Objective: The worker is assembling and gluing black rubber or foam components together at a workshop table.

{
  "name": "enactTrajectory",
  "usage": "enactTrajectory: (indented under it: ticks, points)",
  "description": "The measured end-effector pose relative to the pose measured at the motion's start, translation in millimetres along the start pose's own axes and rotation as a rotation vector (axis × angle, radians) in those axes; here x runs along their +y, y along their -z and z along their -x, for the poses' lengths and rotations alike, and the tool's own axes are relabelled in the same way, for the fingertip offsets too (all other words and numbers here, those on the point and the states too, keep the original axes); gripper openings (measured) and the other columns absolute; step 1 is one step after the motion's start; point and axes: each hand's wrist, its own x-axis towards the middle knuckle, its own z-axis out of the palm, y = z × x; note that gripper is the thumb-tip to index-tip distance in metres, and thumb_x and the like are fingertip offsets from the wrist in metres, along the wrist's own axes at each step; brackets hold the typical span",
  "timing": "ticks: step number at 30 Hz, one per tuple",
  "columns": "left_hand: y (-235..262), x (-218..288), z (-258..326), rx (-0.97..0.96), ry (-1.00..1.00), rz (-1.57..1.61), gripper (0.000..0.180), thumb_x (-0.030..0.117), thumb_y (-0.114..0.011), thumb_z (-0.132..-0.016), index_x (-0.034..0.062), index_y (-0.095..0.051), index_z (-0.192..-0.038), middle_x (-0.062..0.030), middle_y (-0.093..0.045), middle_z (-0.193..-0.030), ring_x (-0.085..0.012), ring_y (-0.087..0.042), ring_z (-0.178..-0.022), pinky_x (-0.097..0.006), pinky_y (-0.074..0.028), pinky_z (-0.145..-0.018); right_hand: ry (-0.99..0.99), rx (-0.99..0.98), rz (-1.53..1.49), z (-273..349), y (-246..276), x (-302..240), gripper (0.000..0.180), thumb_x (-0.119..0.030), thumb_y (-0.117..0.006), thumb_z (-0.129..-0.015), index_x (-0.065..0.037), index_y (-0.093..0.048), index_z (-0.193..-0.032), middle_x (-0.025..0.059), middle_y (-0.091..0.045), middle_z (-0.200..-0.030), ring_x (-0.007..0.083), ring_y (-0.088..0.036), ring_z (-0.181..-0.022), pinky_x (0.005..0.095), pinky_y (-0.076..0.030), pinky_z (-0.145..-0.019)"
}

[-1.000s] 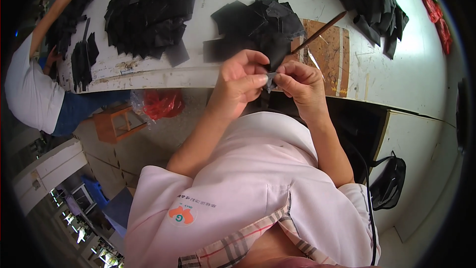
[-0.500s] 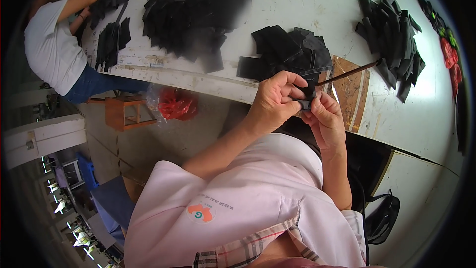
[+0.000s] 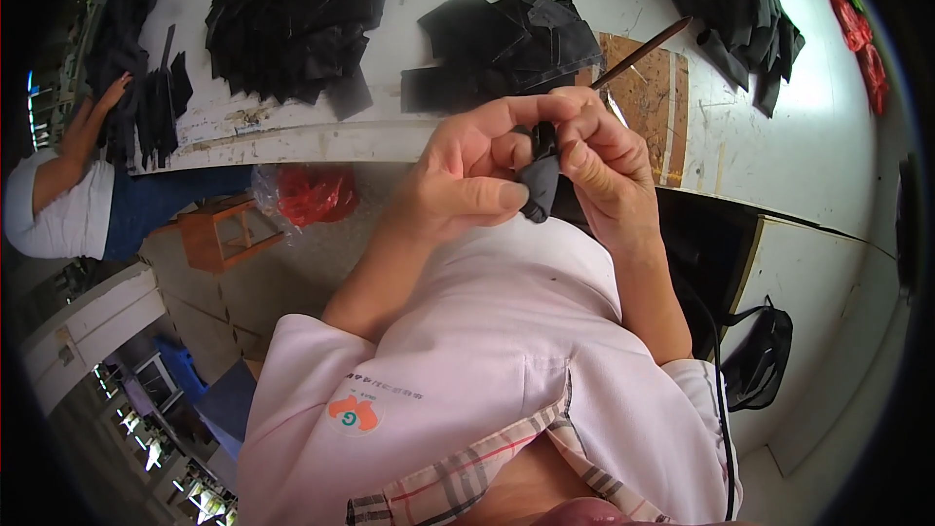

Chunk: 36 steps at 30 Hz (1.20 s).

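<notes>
Both hands meet at chest height, just in front of the counter point(image 3: 779, 166) edge. The left hand point(image 3: 467, 175) is curled, thumb pressed flat against a small dark piece point(image 3: 539, 185) of soft, matte fabric, folded to a blunt point at its lower end. The right hand point(image 3: 604, 161) pinches the same piece from the other side, fingers bent over its top; the piece sits between the two hands, clear of the counter. A thin brown stick point(image 3: 638, 54), straight and rigid, rises from behind the right hand's fingers and slants up to the right; whether that hand grips it cannot be told.

The counter top is white, scuffed and stained. On it lie three heaps of flat black cut pieces, angular and overlapping: a left heap point(image 3: 292, 19), a middle heap point(image 3: 506, 39) just beyond the hands, a right heap point(image 3: 726, 10). A brown board point(image 3: 653, 107), rectangular and worn, lies beside the middle heap.

Under the counter: a crinkled clear bag point(image 3: 312, 195) with red contents and a small orange wooden frame point(image 3: 229, 234). A black bag point(image 3: 760, 360) sits on the floor at right. Another person point(image 3: 68, 205) works at far left.
</notes>
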Motion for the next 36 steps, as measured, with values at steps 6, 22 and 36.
enactTrajectory:
  ticks: [6, 22, 36]
  points:
    - [-28, -26, -15, 0.575, -0.316, -0.857, 0.012, -0.002, -0.049, -0.083, -0.0005, -0.058, -0.091, -0.0027, -0.057, -0.074, -0.0032, -0.048, -0.055, -0.016, -0.039, -0.045, 0.341, 0.103, 0.393, -3, 12, -3, 0.005, -0.001, -0.054, -0.081, 0.001, -0.051, -0.077, 0.0058, -0.052, -0.084, 0.0103, -0.050, -0.070, 0.0215, -0.043, -0.061]
    - [-35, 28, -86, -0.237, 0.190, 0.615, 0.017, 0.005, -0.042, -0.086, -0.0004, -0.049, -0.100, -0.0035, -0.056, -0.070, 0.0005, -0.027, -0.032, -0.014, -0.018, -0.032, -0.027, 0.061, 0.268, -44, 19, -96, 0.027, -0.028, -0.055, -0.085, -0.003, -0.054, -0.075, -0.0031, -0.042, -0.062, 0.0032, -0.036, -0.053, 0.0162, -0.030, -0.046]
    - [-22, -12, -76, 0.264, -0.011, -0.187, 0.030, 0.001, -0.061, -0.075, -0.0009, -0.050, -0.103, -0.0048, -0.055, -0.075, -0.0008, -0.036, -0.043, -0.015, -0.026, -0.036, -0.037, -0.137, 0.281, -54, 73, -38, 0.026, -0.027, -0.052, -0.086, -0.005, -0.052, -0.073, -0.0040, -0.047, -0.065, 0.0025, -0.040, -0.057, 0.0174, -0.033, -0.049]
